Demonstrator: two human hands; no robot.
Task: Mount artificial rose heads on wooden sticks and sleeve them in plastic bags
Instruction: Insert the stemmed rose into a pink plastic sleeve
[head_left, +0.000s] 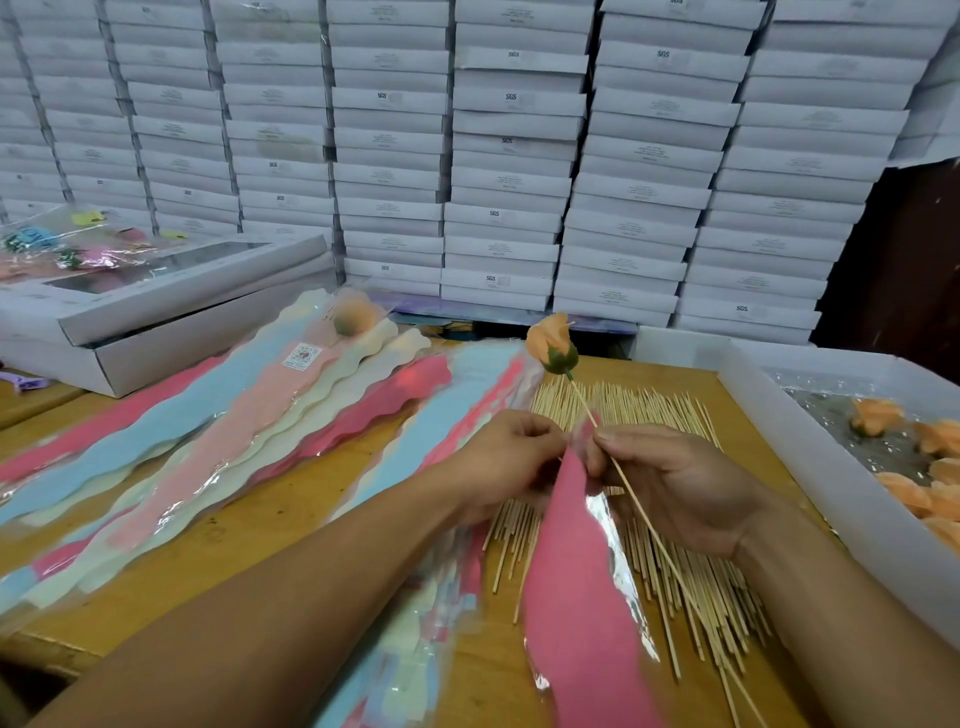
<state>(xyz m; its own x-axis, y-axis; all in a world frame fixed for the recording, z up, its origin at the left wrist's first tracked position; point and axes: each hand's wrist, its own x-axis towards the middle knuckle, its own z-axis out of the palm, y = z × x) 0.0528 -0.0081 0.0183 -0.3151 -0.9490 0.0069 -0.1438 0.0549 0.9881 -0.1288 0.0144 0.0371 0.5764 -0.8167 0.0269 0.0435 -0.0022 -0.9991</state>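
Observation:
An orange rose head (551, 343) with a green base sits on top of a thin wooden stick (641, 512) that slants down toward the lower right. My right hand (680, 483) pinches that stick near its upper part. My left hand (511, 460) pinches the top edge of a pink plastic sleeve bag (582, 597), which hangs down toward me between both hands. The stick runs along the sleeve's right side; whether it is inside the sleeve cannot be told. A heap of loose wooden sticks (660, 410) lies on the table under my hands.
Pink, blue and cream sleeve bags (249, 441) are spread over the wooden table (291, 525) at left, one holding a sleeved rose (353, 317). A white tray (810, 441) at right holds several orange rose heads (878, 418). Stacked white boxes (493, 156) fill the back; an open box (171, 306) sits far left.

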